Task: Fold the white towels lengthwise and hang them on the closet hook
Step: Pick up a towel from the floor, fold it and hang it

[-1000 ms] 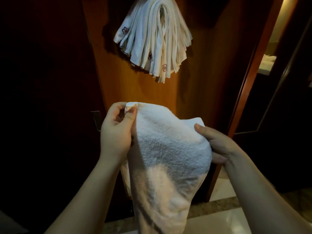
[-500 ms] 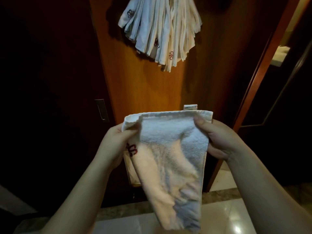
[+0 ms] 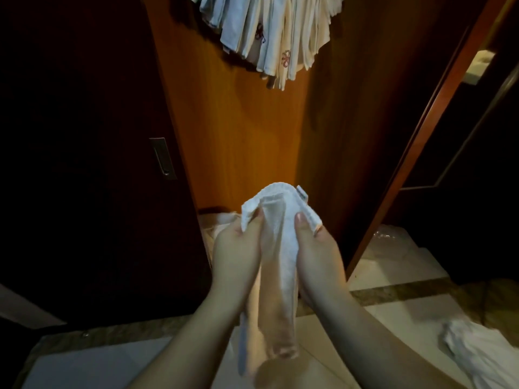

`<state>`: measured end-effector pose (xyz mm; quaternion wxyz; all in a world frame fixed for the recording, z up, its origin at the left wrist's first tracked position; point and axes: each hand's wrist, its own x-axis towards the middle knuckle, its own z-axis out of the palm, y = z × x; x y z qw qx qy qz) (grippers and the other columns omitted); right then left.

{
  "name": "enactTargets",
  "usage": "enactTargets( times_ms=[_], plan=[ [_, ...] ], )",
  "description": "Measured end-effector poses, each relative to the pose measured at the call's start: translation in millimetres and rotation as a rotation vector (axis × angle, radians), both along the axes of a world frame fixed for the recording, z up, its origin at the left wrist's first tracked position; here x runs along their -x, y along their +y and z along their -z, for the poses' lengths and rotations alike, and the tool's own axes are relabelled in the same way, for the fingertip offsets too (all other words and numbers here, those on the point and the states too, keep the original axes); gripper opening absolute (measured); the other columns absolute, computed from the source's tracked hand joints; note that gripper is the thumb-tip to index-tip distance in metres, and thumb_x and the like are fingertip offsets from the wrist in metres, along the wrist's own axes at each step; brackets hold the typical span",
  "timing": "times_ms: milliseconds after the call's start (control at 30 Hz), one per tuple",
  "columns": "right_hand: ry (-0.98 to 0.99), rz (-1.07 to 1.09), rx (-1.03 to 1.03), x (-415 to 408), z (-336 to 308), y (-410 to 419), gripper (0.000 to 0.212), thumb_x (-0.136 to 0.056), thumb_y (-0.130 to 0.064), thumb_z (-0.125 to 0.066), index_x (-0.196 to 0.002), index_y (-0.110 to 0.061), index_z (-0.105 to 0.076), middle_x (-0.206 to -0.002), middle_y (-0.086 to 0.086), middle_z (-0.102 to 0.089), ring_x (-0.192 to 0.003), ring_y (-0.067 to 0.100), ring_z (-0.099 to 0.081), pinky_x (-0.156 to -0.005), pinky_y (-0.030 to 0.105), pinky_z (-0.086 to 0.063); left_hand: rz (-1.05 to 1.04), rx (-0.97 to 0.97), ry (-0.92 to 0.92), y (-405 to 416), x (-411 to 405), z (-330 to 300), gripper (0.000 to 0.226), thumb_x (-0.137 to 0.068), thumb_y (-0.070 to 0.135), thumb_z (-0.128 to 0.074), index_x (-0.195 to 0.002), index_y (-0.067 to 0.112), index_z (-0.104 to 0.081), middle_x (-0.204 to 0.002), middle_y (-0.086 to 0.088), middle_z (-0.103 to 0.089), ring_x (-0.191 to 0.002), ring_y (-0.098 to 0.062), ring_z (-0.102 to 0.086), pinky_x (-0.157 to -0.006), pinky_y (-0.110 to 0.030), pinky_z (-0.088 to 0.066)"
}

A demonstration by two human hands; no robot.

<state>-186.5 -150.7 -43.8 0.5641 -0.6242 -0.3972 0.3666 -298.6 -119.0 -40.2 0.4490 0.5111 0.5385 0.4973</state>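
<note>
A white towel (image 3: 276, 248) hangs between my hands, folded into a narrow lengthwise strip, its top edge bunched and a small label sticking out at the upper right. My left hand (image 3: 238, 251) pinches the left side of the top edge. My right hand (image 3: 316, 248) grips the right side, thumb pressed on the cloth. The two hands are close together. High on the wooden closet panel (image 3: 238, 136), a bundle of folded white towels (image 3: 269, 32) with red emblems hangs down; the hook itself is out of view.
A dark sliding door with a recessed metal handle (image 3: 163, 159) stands at the left. A reddish door frame (image 3: 421, 136) slants at the right. Loose white towels (image 3: 477, 352) lie on the pale tiled floor at lower right, and more cloth (image 3: 222, 220) lies behind my hands.
My hands have come together, narrowing the towel from a wide spread into a slim strip. The view has tilted down, so the hanging bundle sits higher in frame.
</note>
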Motion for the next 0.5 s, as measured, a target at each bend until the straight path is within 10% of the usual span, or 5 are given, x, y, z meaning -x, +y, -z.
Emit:
enactTargets(
  times_ms=[167,367,500],
  plan=[
    [0.056,-0.188,-0.091,11.9,2.0,-7.7,0.029,-0.090,-0.068,-0.041,-0.100,-0.053,-0.064,-0.101,-0.022,-0.073,-0.095,-0.004,-0.069,-0.072,0.015,-0.054,0.130,-0.153,0.006,-34.8,-15.0,-8.3,0.047,-0.079,0.071,-0.059,-0.098,0.029,-0.072,-0.087,0.001,-0.074,-0.082,-0.005,-0.070,-0.074,-0.031,-0.057],
    [0.206,-0.150,-0.108,6.7,-1.9,-3.1,0.044,-0.081,-0.073,-0.046,-0.110,-0.046,-0.065,-0.107,-0.011,-0.075,-0.099,0.007,-0.072,-0.092,0.041,-0.056,0.007,-0.062,-0.151,-19.4,-6.7,-13.4,0.027,-0.098,0.038,-0.058,-0.082,0.028,-0.076,-0.078,0.002,-0.075,-0.072,-0.007,-0.071,-0.056,-0.014,-0.052],
    [0.154,-0.190,-0.140,12.3,-0.7,-9.0,0.039,-0.082,-0.071,-0.042,-0.107,-0.051,-0.066,-0.103,-0.017,-0.075,-0.095,0.001,-0.071,-0.076,0.023,-0.058,0.032,-0.113,-0.143,-18.7,-7.8,-12.4,0.024,-0.101,0.036,-0.054,-0.088,0.030,-0.073,-0.082,0.006,-0.076,-0.075,-0.006,-0.072,-0.058,-0.013,-0.052]
  ],
)
